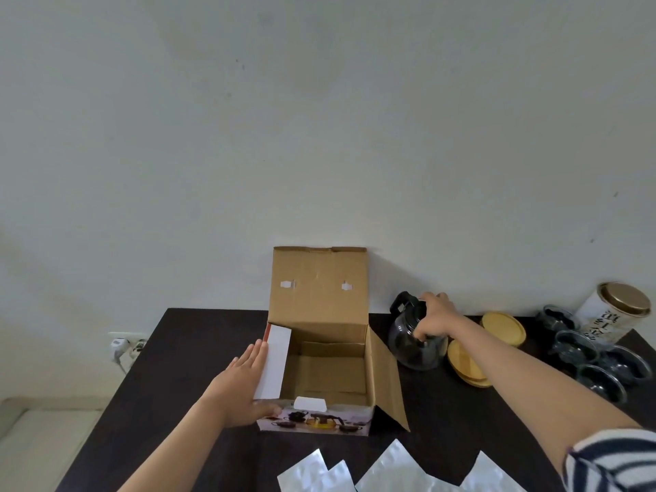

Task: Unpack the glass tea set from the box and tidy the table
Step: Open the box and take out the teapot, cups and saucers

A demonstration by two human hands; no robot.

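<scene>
An open cardboard box (330, 371) with a printed front stands in the middle of the dark table (184, 378); its inside looks empty and its lid stands up against the wall. My left hand (241, 381) lies flat against the box's left side and white flap, thumb at the front corner. To the right of the box, my right hand (435, 319) grips the top of a glass teapot (413, 344) with a black handle, which rests on the table. Several small glass cups (600, 363) stand at the far right.
Round wooden lids (502, 328) lie beside and behind the teapot. A white canister with a gold lid (614, 310) stands at the back right corner. Several clear plastic bags (390, 470) lie along the near edge. A wall socket (124, 344) is left of the table.
</scene>
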